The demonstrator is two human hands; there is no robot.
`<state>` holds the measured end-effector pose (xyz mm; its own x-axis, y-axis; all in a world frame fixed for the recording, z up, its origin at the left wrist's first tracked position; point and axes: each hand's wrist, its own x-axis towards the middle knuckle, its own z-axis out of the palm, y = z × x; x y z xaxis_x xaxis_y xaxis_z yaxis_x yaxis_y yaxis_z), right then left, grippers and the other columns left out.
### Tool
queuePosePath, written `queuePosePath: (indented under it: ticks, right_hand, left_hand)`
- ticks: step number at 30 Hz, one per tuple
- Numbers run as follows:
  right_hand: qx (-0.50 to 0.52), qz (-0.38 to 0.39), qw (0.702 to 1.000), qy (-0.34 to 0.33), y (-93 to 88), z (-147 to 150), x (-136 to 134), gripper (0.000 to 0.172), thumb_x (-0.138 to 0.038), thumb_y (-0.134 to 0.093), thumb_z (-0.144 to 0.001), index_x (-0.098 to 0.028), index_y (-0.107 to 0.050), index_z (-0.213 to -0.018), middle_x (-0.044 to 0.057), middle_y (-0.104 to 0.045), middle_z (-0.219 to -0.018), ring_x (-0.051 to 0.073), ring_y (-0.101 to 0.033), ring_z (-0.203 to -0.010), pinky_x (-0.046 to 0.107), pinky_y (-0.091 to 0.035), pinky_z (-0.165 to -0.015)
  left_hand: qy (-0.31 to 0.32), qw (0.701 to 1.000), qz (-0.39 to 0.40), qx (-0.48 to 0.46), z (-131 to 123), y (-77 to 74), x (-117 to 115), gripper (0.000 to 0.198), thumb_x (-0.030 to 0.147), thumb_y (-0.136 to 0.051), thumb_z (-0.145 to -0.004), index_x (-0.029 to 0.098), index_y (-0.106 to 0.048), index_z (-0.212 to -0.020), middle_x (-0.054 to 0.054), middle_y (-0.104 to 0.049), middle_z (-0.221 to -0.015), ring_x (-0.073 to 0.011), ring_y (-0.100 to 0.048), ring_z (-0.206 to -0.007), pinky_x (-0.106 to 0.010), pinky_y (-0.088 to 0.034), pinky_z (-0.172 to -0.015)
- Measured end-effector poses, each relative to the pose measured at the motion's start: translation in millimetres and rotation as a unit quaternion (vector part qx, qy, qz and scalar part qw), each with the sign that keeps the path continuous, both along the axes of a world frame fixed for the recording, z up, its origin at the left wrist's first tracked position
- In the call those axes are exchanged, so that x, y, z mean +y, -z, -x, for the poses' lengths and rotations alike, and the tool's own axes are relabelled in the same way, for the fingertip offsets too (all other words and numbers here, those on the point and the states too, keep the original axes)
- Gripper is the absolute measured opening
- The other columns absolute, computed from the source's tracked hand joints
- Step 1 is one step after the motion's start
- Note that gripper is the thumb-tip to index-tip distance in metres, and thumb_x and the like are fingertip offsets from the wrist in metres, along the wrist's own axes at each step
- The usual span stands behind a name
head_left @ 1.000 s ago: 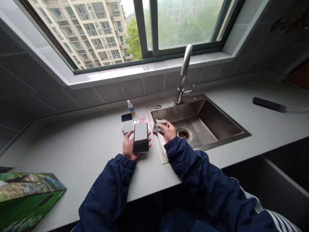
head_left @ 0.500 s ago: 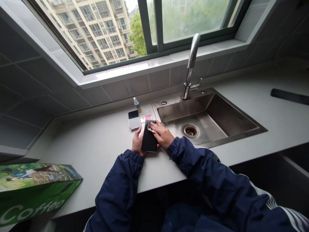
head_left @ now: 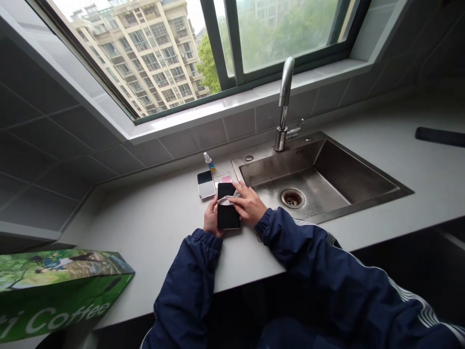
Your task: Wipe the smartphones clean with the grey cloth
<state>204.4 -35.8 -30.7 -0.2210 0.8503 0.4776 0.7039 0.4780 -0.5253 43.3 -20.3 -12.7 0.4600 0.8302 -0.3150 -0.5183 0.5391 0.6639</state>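
From where I stand, the pale tabletop [head_left: 145, 203] takes up most of the scene, with a steel sink [head_left: 352, 169] let into it on the right. A green carton [head_left: 72, 295] lettered "Coffee" sits at the near left, and a chrome faucet [head_left: 286, 89] rises behind the basin. A long black bar [head_left: 441, 136] lies far to the right. The person's two hands meet in the middle, navy cuffs at the wrists. The left hand [head_left: 211, 218] is curled around the side of a phone [head_left: 228, 219], gripping it over the tabletop, just left of the sink. The phone is a slim upright rectangle, its face a deep, even black, with a thin pale line along the near edge. The right hand [head_left: 252, 207] reaches across from the other side, partly closed, its slightly parted fingers having hold of a cloth [head_left: 225, 199], light grey and crumpled, which crosses the upper half of the black face. Just beyond lie a flat device [head_left: 206, 184], half dark and half silvery, and a clear tray [head_left: 219, 177] with a pink piece in it; a little white-capped bottle [head_left: 209, 162] stands behind them.
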Motion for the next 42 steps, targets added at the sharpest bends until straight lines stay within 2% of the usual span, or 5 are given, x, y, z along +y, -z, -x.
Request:
queuePosePath:
  ticks: [8,16,25,36,42]
  right_hand:
    - [0.248,0.032,0.968,0.023,-8.5,-5,5,0.024,-0.034,-0.062,-0.088,-0.022,-0.078,-0.101,0.009,-0.055,-0.144,0.028,-0.051,-0.133,0.04,-0.039,-0.112]
    - [0.352,0.152,0.917,0.108,0.9,-12,18,0.035,-0.052,-0.068,-0.079,-0.018,-0.07,-0.075,0.002,-0.067,-0.066,0.017,-0.062,-0.064,0.028,-0.051,-0.063]
    - [0.418,0.272,0.867,-0.012,-4.1,-7,13,0.046,-0.059,-0.075,-0.067,-0.014,-0.065,-0.06,-0.003,-0.055,-0.051,0.01,-0.049,-0.047,0.022,-0.039,-0.044]
    - [0.561,0.278,0.779,0.04,-1.2,-13,23,0.047,-0.06,-0.081,-0.063,-0.015,-0.068,-0.072,0.002,-0.066,-0.064,0.014,-0.062,-0.056,0.027,-0.056,-0.053]
    - [0.583,0.289,0.759,0.041,1.1,-15,24,0.049,-0.06,-0.081,-0.064,-0.013,-0.071,-0.079,0.002,-0.066,-0.06,0.012,-0.056,-0.046,0.022,-0.045,-0.037]
  left_hand:
    - [-0.025,0.998,0.034,0.048,1,9.5,2,0.044,0.034,-0.055,-0.09,0.011,-0.059,-0.127,-0.013,-0.075,-0.093,-0.0293,-0.073,-0.08,-0.049,-0.06,-0.076]
    - [-0.001,0.999,0.033,0.028,0,5.9,1,0.053,0.037,-0.044,-0.091,0.005,-0.055,-0.131,-0.02,-0.074,-0.096,-0.035,-0.073,-0.085,-0.051,-0.059,-0.073]
    - [0.022,0.999,0.037,0.02,2,6.9,1,0.06,0.038,-0.042,-0.089,-0.001,-0.052,-0.133,-0.022,-0.074,-0.093,-0.0364,-0.073,-0.081,-0.053,-0.057,-0.074]
    - [0.081,0.995,-0.057,-0.007,1,1.4,-3,0.064,0.053,-0.04,-0.093,0.005,-0.054,-0.133,-0.024,-0.069,-0.115,-0.0349,-0.072,-0.082,-0.049,-0.058,-0.069]
    - [0.154,0.984,-0.09,-0.018,3,0.6,-6,0.073,0.064,-0.037,-0.093,0.017,-0.032,-0.149,-0.023,-0.067,-0.118,-0.0358,-0.072,-0.081,-0.052,-0.057,-0.068]
